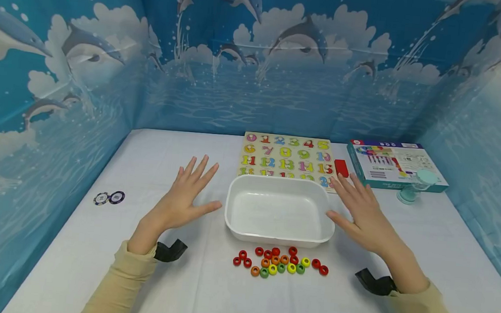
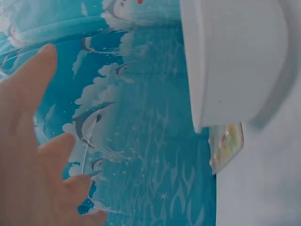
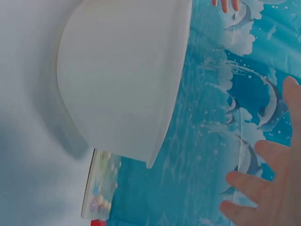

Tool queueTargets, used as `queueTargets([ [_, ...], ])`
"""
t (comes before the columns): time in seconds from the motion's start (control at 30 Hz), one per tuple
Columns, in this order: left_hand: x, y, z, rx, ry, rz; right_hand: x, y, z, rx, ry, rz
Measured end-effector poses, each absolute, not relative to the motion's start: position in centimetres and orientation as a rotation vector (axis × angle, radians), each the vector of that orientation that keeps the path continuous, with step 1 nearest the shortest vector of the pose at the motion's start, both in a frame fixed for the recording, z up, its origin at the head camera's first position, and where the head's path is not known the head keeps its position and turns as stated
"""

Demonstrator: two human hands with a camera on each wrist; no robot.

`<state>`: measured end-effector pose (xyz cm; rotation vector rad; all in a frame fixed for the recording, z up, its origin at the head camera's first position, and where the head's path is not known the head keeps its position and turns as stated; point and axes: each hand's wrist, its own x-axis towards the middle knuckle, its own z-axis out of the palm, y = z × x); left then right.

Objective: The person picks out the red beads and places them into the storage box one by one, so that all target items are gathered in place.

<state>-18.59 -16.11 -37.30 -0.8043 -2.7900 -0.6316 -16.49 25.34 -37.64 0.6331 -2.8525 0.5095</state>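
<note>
A white rectangular basin [image 1: 280, 216] stands on the white-covered table between my two hands. Beside its left end my left hand [image 1: 184, 200] is held with fingers straight and spread, holding nothing. My right hand [image 1: 361, 221] mirrors it by the right end, fingers also spread and holding nothing. Both wrist views show the basin's outer wall [image 2: 244, 61] and a hand apart from it. Just in front of the basin lie several small ring-shaped beads [image 1: 275, 251] in red, orange, yellow and green, loosely grouped.
Behind the basin lies a number puzzle board [image 1: 285, 158], a red block [image 1: 341, 168] at its right. A flat printed box [image 1: 386, 163] and a teal-ended hourglass-shaped object [image 1: 413, 185] are at back right. Two poker chips [image 1: 101, 198] lie far left. Dolphin-print sheets [image 1: 193, 97] enclose the table.
</note>
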Motion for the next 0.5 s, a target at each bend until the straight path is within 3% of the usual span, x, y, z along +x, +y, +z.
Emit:
queueTargets([
  [0.23,-18.2,-15.0,-37.1,-0.852,-2.43,-1.409,-14.7,25.8,-37.5,0.535,-2.671,1.113],
  [0.5,-19.2,-13.8,-42.2,-0.651,-2.072,-2.242,-14.4,28.3,-40.5,0.748,-2.568,1.646],
])
